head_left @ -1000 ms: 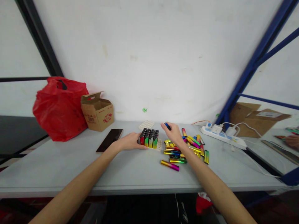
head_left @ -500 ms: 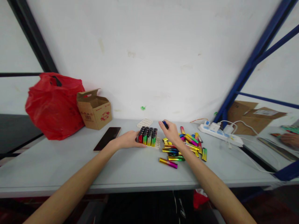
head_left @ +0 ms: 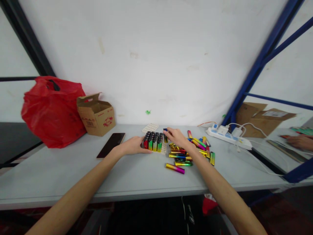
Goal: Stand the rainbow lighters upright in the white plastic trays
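Upright lighters [head_left: 153,143] with black tops and shiny coloured bodies stand in tight rows in a white slotted tray [head_left: 164,149]. My left hand [head_left: 134,146] is wrapped round the left side of this tray, its thumb along the front edge. Between the fingertips of my right hand [head_left: 177,137] is a dark blue and gold lighter [head_left: 166,138], held upright at the right end of the rows. Whether its bottom sits in a slot I cannot tell. Right of the tray, under my right forearm, lies a pile of loose metallic lighters [head_left: 179,156].
Behind the tray lies a second white slotted tray [head_left: 150,127]. To the left are a phone [head_left: 111,145], a cardboard box [head_left: 96,116] and a red plastic bag [head_left: 53,114]. A power strip [head_left: 228,138] with cables lies right. Another person's hand [head_left: 300,141] shows far right.
My right hand has moved left and slightly down, bringing its lighter from above the pile to the right end of the rows. My left hand stays at the tray. The view has shifted slightly.
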`<state>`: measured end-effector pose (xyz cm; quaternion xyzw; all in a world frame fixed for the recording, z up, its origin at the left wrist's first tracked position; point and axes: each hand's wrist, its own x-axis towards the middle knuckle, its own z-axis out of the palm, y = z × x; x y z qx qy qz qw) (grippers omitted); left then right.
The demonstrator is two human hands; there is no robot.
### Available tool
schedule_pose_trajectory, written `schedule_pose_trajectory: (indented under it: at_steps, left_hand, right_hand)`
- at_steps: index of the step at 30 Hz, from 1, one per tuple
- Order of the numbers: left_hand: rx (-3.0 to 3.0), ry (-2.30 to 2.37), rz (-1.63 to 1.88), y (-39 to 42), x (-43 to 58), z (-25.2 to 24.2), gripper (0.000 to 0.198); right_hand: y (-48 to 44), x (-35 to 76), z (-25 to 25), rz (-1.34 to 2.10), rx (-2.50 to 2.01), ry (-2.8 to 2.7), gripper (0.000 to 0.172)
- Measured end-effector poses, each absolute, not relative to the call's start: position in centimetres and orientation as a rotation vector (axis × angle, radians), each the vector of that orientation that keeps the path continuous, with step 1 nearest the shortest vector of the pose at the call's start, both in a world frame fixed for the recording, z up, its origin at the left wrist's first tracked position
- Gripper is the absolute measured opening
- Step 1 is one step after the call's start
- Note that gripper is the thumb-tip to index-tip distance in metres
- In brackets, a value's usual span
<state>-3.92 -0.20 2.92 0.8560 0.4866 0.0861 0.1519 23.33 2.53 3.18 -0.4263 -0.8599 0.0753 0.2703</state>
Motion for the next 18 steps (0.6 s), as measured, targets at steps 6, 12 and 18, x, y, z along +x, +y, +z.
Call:
schedule_pose_trajectory:
  at_steps: [6, 12, 18]
  left_hand:
    - [2.461, 1.387, 0.246, -0.3, -3.9, 3.0, 0.073]
    - [2.453, 1.394, 0.268, 0.0, -3.9, 2.7, 0.074]
    - [2.440, 1.381, 0.257, 0.0, -4.0, 2.7, 0.073]
  right_hand:
    - [3.0, 24.1, 3.1, 0.322, -1.153, -2.422, 0.026]
    - [3.2, 24.9, 3.3, 0.410, -1.091, -2.455, 0.019]
    - [2.6, 25.3, 3.9, 0.491, -1.076, -2.460, 0.021]
